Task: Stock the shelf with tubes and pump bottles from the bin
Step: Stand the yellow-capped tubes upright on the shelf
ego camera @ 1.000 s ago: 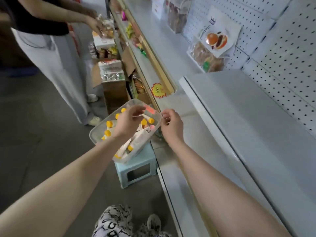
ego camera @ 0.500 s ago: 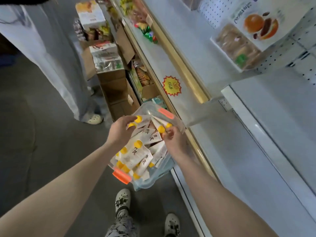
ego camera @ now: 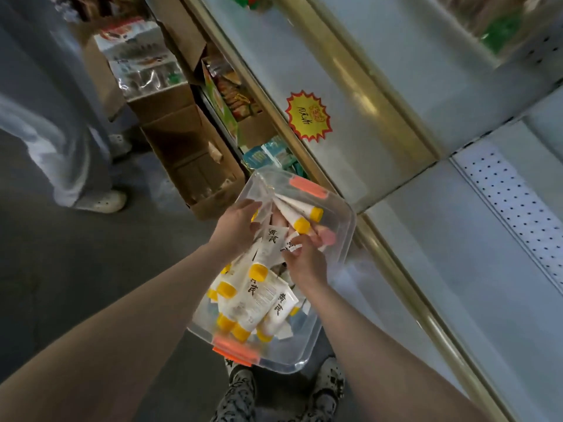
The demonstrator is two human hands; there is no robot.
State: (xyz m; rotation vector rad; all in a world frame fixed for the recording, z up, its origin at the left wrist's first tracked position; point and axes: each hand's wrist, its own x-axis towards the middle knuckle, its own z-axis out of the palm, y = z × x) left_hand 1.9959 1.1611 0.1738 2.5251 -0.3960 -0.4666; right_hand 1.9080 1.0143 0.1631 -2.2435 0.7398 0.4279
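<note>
Just above the middle of the frame, the fingers of the right hand are pinched together on the flat end of a white tube, while the left hand has its fingers curled around a bunch of tubes whose yellow caps fan out toward the upper right. Both hands work inside the clear bin, which holds a loose heap of the same tubes, most of them lying crosswise in its lower half. The bunch in the left hand looks the likeliest trouble: the tubes splay apart at the caps, so one could slide out and drop back into the bin or onto the floor at the left of the frame. The right hand's pinch at the thin crimped end gives little hold, and the tube may swing or twist as it is lifted. What the bin rests on cannot be seen; a careless pull could tip it. No pump bottles can be made out. The shelf along the right of the frame is bare near the bin, so tubes stood there may topple.
</note>
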